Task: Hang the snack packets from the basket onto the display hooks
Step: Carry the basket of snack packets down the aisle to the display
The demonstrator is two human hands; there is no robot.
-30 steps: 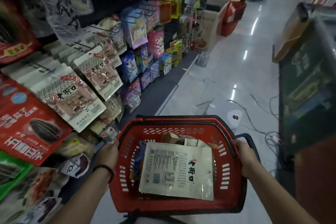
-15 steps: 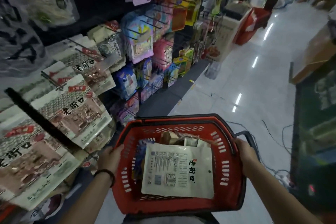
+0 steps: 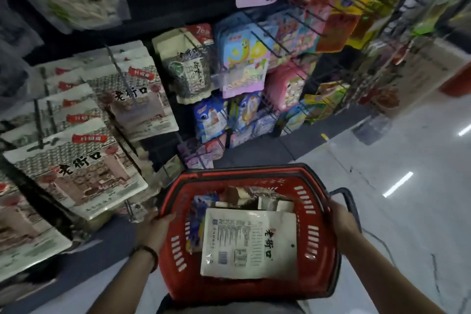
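Beside hanging packets [image 3: 76, 168], left hand [image 3: 155, 231] and right hand [image 3: 340, 222] are gripping a red basket [image 3: 316, 257] at nine and three o'clock, white packet [image 3: 248, 242] lying topmost.

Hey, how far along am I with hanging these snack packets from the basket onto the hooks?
Done: nothing that shows; no packet from the load is out yet. In hand: the left hand and right hand both grip the red basket by its sides. Left: the white packet lying on top and the others under it all need hanging; matching white packets hang on the left.
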